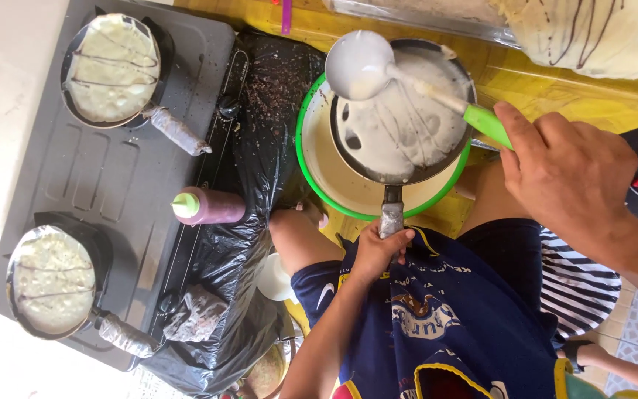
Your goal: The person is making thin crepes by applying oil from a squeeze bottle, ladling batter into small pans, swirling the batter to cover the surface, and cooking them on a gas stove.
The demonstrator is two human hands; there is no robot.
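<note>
Green-handled ladle slants far-left from the right hand's closed fingers over the pan, whose near-pointing handle the left hand grips.

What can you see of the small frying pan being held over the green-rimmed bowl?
The small frying pan is dark, round and shallow, with a thin coat of pale batter smeared over most of its inside and dark patches bare at the left. Its wrapped handle points toward the person, gripped by the left hand. It sits above the green-rimmed bowl of batter. A white ladle with a green handle, held by the right hand, hangs over its far rim.
</note>
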